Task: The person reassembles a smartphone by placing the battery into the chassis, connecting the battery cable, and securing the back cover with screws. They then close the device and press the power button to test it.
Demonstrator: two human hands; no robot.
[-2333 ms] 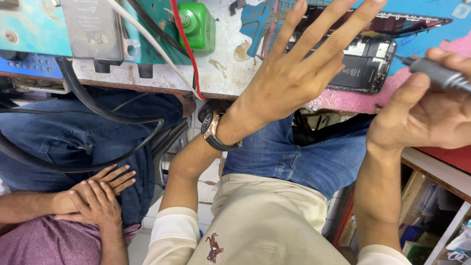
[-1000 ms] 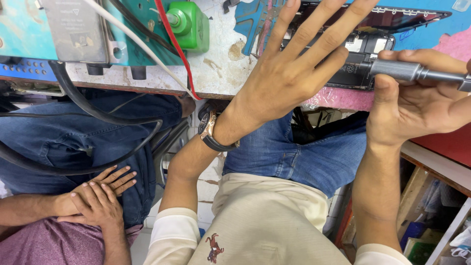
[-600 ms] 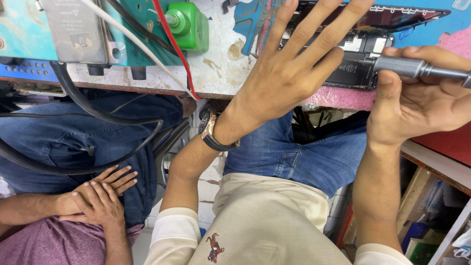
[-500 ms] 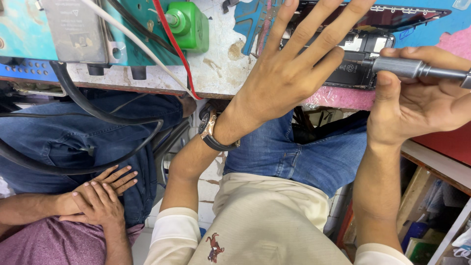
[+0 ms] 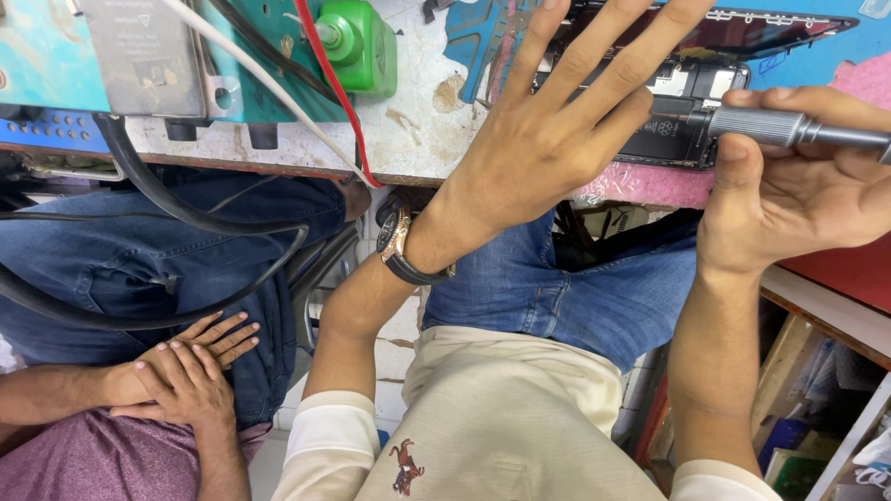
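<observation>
My right hand (image 5: 798,186) fingers pinch a grey metal screwdriver (image 5: 789,128), its tip on the opened phone (image 5: 687,111) at the bench edge — my left hand (image 5: 548,139) lies across it, fingers spread. Beside me, another person's clasped hands (image 5: 176,371).

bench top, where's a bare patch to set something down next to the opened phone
One bare strip: the worn white bench top between the green block with its red wire and the left hand. Further left, a grey box and black cables crowd the edge. Rightward, the opened phone, the right hand and its screwdriver fill the space.
</observation>
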